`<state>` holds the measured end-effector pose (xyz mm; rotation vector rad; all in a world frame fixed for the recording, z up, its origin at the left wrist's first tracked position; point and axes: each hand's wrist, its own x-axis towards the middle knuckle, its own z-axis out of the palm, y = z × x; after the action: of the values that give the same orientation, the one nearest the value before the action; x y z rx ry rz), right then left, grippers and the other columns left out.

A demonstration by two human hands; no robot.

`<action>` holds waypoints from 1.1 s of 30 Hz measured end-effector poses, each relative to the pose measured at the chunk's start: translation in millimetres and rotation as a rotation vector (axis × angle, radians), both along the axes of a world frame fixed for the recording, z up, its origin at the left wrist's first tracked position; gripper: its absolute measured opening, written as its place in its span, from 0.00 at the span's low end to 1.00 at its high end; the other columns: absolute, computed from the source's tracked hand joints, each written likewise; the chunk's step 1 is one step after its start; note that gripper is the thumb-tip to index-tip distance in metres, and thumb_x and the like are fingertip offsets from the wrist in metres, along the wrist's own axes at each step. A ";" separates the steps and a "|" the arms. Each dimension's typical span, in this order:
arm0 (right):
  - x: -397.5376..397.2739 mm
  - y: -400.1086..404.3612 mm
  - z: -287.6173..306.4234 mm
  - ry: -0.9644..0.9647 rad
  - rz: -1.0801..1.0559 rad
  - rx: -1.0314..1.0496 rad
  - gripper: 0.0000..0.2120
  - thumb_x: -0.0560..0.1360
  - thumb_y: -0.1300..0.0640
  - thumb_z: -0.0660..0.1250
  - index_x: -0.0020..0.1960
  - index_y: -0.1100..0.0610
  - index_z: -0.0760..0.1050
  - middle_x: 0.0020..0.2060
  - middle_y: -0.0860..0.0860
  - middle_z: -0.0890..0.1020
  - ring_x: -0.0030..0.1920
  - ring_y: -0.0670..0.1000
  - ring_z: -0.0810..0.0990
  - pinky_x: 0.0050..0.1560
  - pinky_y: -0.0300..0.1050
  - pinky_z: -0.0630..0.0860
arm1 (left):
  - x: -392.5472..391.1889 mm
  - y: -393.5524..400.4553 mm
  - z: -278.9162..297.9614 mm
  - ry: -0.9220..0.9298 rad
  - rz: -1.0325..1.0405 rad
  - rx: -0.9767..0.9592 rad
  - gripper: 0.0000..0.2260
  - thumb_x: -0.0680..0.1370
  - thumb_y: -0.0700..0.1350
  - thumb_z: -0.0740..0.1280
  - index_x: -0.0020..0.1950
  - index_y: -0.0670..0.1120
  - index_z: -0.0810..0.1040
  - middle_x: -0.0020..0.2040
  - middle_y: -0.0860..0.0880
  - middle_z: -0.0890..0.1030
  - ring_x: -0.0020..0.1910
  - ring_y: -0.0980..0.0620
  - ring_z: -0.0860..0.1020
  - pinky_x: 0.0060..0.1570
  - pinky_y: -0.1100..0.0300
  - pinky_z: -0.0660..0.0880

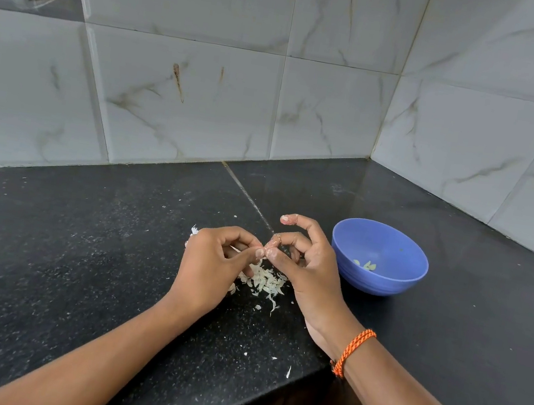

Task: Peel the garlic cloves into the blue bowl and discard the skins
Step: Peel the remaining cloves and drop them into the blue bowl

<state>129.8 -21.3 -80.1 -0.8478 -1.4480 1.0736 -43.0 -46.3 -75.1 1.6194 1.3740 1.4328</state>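
Glossy marble-look wall tiles point(185, 93); speckled polished stone counter point(59, 258); smooth plastic-looking bowl point(382, 282); papery skins point(264, 280).

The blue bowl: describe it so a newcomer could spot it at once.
On the black countertop, near the tiled corner, the blue bowl sits just beyond the right hand. It is the only vessel there, rounded, holding a few pale cloves.

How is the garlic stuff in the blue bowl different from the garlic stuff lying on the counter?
The bits in the blue bowl are a few plump, greenish peeled cloves; the skins on the counter are many thin, papery white flakes. The cloves sit together inside the bowl, while the skins lie in a loose pile under the hands, with stray flakes scattered around. Both are small and pale.
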 end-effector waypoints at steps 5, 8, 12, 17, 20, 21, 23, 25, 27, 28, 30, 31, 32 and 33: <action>-0.7 -2.6 2.3 0.074 0.048 -0.081 0.21 0.80 0.65 0.73 0.69 0.52 0.74 0.48 0.53 0.87 0.49 0.49 0.82 0.54 0.50 0.77 | 0.5 0.6 -1.3 0.023 -0.018 0.035 0.04 0.81 0.43 0.77 0.46 0.49 0.86 0.37 0.49 0.87 0.35 0.49 0.86 0.44 0.45 0.84; -1.0 -3.6 2.2 -0.064 -0.012 0.047 0.23 0.78 0.59 0.77 0.69 0.48 0.74 0.50 0.52 0.87 0.50 0.54 0.82 0.60 0.64 0.78 | -0.4 1.2 -1.7 0.052 0.018 0.046 0.04 0.81 0.46 0.76 0.47 0.52 0.85 0.35 0.51 0.86 0.34 0.51 0.86 0.37 0.53 0.78; -1.3 -4.0 2.2 -0.103 -0.059 0.086 0.20 0.80 0.59 0.75 0.69 0.49 0.76 0.51 0.50 0.88 0.53 0.51 0.86 0.55 0.54 0.82 | -0.7 1.0 0.1 0.112 0.044 0.060 0.04 0.81 0.48 0.76 0.47 0.55 0.84 0.32 0.52 0.85 0.32 0.53 0.85 0.36 0.56 0.75; -0.2 -5.5 4.5 -0.131 -0.136 0.111 0.17 0.80 0.61 0.74 0.67 0.50 0.78 0.47 0.48 0.88 0.52 0.48 0.87 0.52 0.48 0.82 | 0.2 0.9 0.1 0.139 0.052 0.050 0.06 0.80 0.45 0.77 0.48 0.55 0.84 0.33 0.54 0.85 0.33 0.55 0.85 0.38 0.57 0.76; -0.6 -5.2 3.2 -0.140 -0.138 0.102 0.20 0.78 0.60 0.76 0.67 0.48 0.77 0.46 0.48 0.88 0.52 0.51 0.87 0.56 0.62 0.82 | 0.2 1.8 -0.9 0.141 0.049 0.047 0.06 0.80 0.44 0.77 0.48 0.55 0.84 0.32 0.54 0.85 0.33 0.55 0.85 0.38 0.55 0.78; -0.7 -5.1 3.1 -0.139 -0.136 0.103 0.20 0.78 0.60 0.76 0.67 0.48 0.77 0.46 0.48 0.88 0.52 0.51 0.87 0.57 0.64 0.82 | 0.3 1.9 -1.1 0.144 0.052 0.048 0.06 0.81 0.45 0.76 0.48 0.56 0.84 0.32 0.53 0.85 0.32 0.56 0.85 0.37 0.56 0.77; -0.9 -5.7 3.5 -0.141 -0.132 0.112 0.21 0.78 0.62 0.77 0.67 0.48 0.77 0.46 0.48 0.88 0.51 0.50 0.86 0.56 0.63 0.82 | -0.3 2.3 -1.7 0.155 0.061 0.047 0.06 0.81 0.46 0.76 0.47 0.57 0.85 0.31 0.53 0.85 0.30 0.57 0.83 0.36 0.57 0.74; -0.8 -5.3 2.7 -0.142 -0.131 0.119 0.22 0.77 0.63 0.77 0.67 0.49 0.77 0.46 0.48 0.88 0.49 0.50 0.86 0.55 0.59 0.82 | -1.3 3.3 -3.1 0.158 0.064 0.041 0.06 0.81 0.47 0.76 0.47 0.57 0.85 0.30 0.53 0.84 0.29 0.54 0.82 0.33 0.53 0.76; -1.1 -4.8 1.9 -0.118 -0.122 0.102 0.21 0.77 0.63 0.77 0.66 0.49 0.76 0.47 0.49 0.88 0.49 0.49 0.86 0.56 0.57 0.82 | -2.2 3.9 -3.9 0.131 0.041 0.030 0.05 0.82 0.47 0.75 0.47 0.56 0.85 0.31 0.51 0.85 0.31 0.48 0.84 0.34 0.46 0.81; -1.1 -4.6 1.6 -0.087 -0.106 0.078 0.21 0.77 0.63 0.77 0.66 0.49 0.76 0.47 0.50 0.88 0.49 0.50 0.86 0.57 0.56 0.81 | -2.2 3.7 -3.6 0.100 0.022 0.023 0.05 0.82 0.46 0.75 0.47 0.55 0.85 0.33 0.50 0.85 0.32 0.44 0.85 0.34 0.45 0.81; -0.4 -3.8 1.4 0.008 -0.059 -0.001 0.21 0.77 0.64 0.76 0.66 0.50 0.76 0.48 0.53 0.89 0.50 0.51 0.86 0.57 0.53 0.81 | -1.2 3.0 -2.4 -0.005 -0.031 0.004 0.05 0.82 0.43 0.75 0.48 0.51 0.86 0.38 0.47 0.87 0.35 0.41 0.86 0.31 0.50 0.78; 0.3 -3.4 1.8 0.065 -0.029 -0.050 0.20 0.78 0.66 0.75 0.66 0.52 0.76 0.49 0.55 0.89 0.50 0.51 0.86 0.55 0.50 0.80 | -0.6 2.7 -1.3 -0.062 -0.060 -0.010 0.04 0.82 0.41 0.74 0.48 0.48 0.86 0.42 0.47 0.87 0.36 0.42 0.87 0.30 0.54 0.77; 1.3 -2.8 2.1 0.115 -0.001 -0.095 0.20 0.78 0.67 0.74 0.66 0.53 0.77 0.49 0.56 0.89 0.49 0.51 0.85 0.51 0.46 0.78 | -0.1 2.4 -0.1 -0.107 -0.085 -0.024 0.03 0.82 0.40 0.74 0.49 0.46 0.85 0.44 0.47 0.88 0.38 0.43 0.87 0.30 0.56 0.76; 2.1 -2.1 2.4 0.148 0.019 -0.124 0.20 0.78 0.68 0.74 0.67 0.54 0.77 0.50 0.56 0.89 0.49 0.50 0.84 0.49 0.45 0.77 | 0.2 2.3 0.5 -0.137 -0.105 -0.034 0.02 0.82 0.40 0.74 0.50 0.44 0.85 0.46 0.46 0.88 0.39 0.43 0.88 0.30 0.58 0.76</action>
<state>132.0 -23.4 -77.7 -0.8250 -1.2792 1.2249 -42.8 -44.1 -74.6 1.5190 1.2122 1.4232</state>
